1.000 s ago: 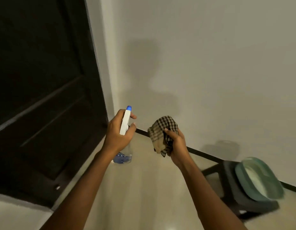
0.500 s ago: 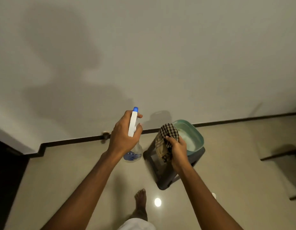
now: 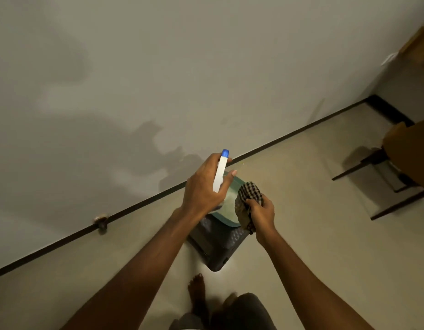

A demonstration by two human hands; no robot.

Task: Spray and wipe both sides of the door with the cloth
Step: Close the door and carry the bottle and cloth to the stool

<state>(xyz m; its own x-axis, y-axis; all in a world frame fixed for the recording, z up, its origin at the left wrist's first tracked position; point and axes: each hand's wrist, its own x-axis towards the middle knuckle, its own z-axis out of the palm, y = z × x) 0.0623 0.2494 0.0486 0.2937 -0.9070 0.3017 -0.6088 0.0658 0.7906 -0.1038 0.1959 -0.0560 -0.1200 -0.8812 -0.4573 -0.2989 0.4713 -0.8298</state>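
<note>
Since the door lies outside the view, risk: spraying now would wet the wall (image 3: 206, 67) beyond the hands, not the door.
Stool (image 3: 218, 248): below both hands, carrying a basin (image 3: 229, 223); a slipped bottle could land in it.
Left hand (image 3: 202, 190): fingers wrapped round the spray bottle (image 3: 220, 173), blue tip pointing away.
Right hand (image 3: 262, 215): fist closed on the bunched cloth (image 3: 249, 198), just beside the left.
</note>
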